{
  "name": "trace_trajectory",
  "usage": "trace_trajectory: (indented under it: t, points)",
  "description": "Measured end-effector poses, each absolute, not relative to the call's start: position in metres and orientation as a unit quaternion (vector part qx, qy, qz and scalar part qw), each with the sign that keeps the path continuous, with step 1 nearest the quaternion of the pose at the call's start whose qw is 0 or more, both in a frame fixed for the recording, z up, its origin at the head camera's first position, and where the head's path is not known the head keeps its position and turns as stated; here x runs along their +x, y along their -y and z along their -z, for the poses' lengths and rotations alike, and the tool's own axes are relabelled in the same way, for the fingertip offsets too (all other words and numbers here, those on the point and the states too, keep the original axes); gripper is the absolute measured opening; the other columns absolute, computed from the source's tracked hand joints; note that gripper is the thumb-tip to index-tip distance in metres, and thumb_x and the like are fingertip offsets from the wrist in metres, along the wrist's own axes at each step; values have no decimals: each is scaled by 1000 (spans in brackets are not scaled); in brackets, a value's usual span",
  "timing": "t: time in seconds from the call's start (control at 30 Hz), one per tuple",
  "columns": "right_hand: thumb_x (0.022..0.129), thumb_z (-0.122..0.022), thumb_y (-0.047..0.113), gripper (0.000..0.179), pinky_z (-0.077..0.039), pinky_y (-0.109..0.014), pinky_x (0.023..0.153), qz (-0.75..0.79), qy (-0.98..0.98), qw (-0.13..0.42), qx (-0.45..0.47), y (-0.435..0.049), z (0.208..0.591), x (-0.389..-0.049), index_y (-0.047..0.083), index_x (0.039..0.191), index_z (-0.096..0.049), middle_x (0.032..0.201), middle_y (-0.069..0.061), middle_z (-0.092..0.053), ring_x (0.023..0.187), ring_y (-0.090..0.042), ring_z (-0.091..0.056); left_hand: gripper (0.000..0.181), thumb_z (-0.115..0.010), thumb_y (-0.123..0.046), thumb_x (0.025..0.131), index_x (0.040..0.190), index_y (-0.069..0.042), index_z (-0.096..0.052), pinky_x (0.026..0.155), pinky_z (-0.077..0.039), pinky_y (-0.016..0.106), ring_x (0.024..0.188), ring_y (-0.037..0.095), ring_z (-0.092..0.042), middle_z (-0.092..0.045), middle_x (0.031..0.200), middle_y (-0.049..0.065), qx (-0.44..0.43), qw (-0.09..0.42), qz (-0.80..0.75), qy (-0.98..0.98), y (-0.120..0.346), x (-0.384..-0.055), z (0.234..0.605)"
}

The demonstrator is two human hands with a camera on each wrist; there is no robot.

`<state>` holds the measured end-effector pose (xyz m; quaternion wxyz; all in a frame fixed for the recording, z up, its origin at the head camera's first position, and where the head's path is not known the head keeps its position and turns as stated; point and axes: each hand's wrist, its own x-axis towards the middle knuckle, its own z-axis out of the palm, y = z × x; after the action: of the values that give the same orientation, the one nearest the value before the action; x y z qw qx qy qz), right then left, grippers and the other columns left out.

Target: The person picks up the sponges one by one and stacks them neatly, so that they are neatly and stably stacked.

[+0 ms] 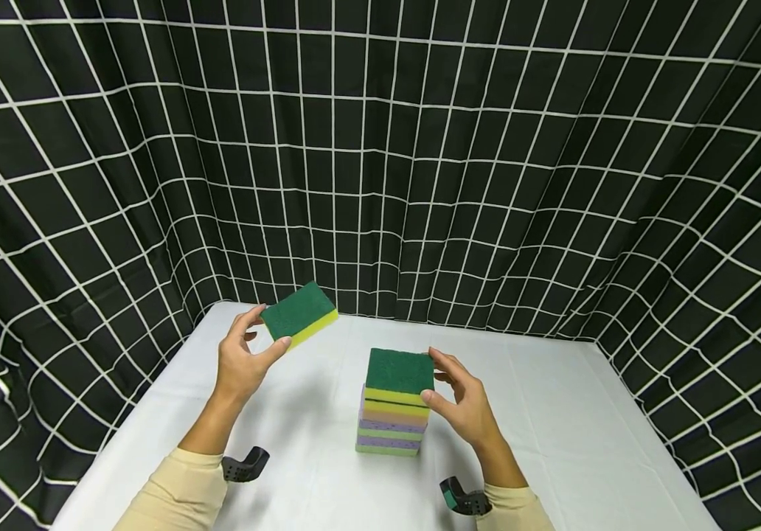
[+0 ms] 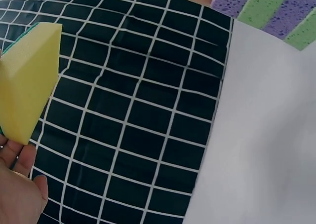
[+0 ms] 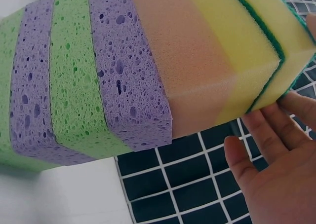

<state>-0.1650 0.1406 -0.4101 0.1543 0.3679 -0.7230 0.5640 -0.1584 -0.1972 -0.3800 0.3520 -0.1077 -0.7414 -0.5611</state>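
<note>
Up over the back left of the table, my left hand (image 1: 241, 361) holds a scouring sponge (image 1: 299, 313) by its edges, thumb at the near edge and fingers at the far one. Its dark green scouring side faces up, with yellow foam below. At the middle stands a sponge stack (image 1: 390, 428), with green and purple porous sponges at the bottom, then an orange layer. Two yellow scouring sponges lie uppermost. My right hand (image 1: 463, 398) grips the top sponge (image 1: 400, 371) at its right end, thumb near and fingers far.
A white cloth covers the table (image 1: 520, 398). Black curtains with a white grid (image 1: 367, 147) hang behind it and along both sides. Each wrist wears a black camera mount, seen at the left wrist (image 1: 245, 466) and the right wrist (image 1: 465, 498).
</note>
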Motion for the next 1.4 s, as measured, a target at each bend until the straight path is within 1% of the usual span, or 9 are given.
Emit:
trace_trajectory:
  t: [0.2,0.33,0.47,0.57,0.73,0.8,0.97,1.17,1.4]
  points:
    - [78,-63,-18,60,-43,-44,91,-561,727,152,366,-140,410,-165,-19,133,-42,126,-39,-46,115,-43,-47,61,-71,13,72,129,16,-48,87,-31,43,105,25,-45,-51,111,31,-154,333,591,718,196,-158,374]
    - [78,-63,-18,60,-43,-41,92,-560,726,155,368,-140,410,-165,-18,134,-42,126,-38,-46,114,-43,-47,64,-72,14,72,132,12,-48,89,-29,44,107,21,-44,-50,115,27,-193,309,615,699,199,-168,381]
    - [78,-62,-18,60,-43,-35,92,-561,723,157,372,-140,410,-165,-20,133,-41,126,-38,-47,114,-42,-47,65,-73,13,71,131,11,-49,89,-30,41,107,24,-43,-51,121,25,-226,300,619,690,196,-173,381]
    - [78,-62,-18,60,-43,-40,92,-561,723,155,371,-139,409,-165,-19,134,-41,126,-38,-47,115,-42,-47,65,-72,15,70,131,13,-48,88,-30,39,106,23,-43,-51,120,27,-247,298,615,687,191,-173,378]
    - [79,-63,-18,60,-43,-46,91,-560,725,155,369,-140,414,-168,-15,135,-42,127,-37,-47,115,-40,-47,65,-69,18,68,129,19,-46,86,-30,45,105,24,-43,-49,113,32,-272,289,608,687,180,-165,364]
    - [79,-64,-17,62,-43,-44,92,-560,725,157,370,-143,421,-173,-12,138,-43,129,-33,-48,116,-37,-48,65,-69,17,69,130,18,-46,86,-30,46,105,25,-44,-50,113,31,-282,283,607,687,177,-165,362]
    - [80,-66,-13,66,-42,-41,94,-567,720,159,367,-148,437,-185,-1,142,-44,133,-23,-50,119,-30,-48,65,-71,12,71,132,11,-49,87,-32,39,107,24,-45,-53,112,23,-309,273,604,682,174,-177,370]
    - [80,-66,-14,67,-42,-41,94,-571,719,153,366,-149,439,-186,-3,142,-43,133,-24,-49,120,-30,-47,65,-71,12,70,131,10,-50,87,-33,37,107,24,-44,-53,115,23,-320,254,601,687,165,-179,369]
    - [80,-65,-14,66,-42,-39,94,-568,720,155,368,-148,437,-184,-3,141,-43,133,-26,-48,120,-31,-47,61,-69,14,69,126,19,-48,85,-34,42,105,32,-45,-51,114,31,-324,228,593,701,151,-168,353]
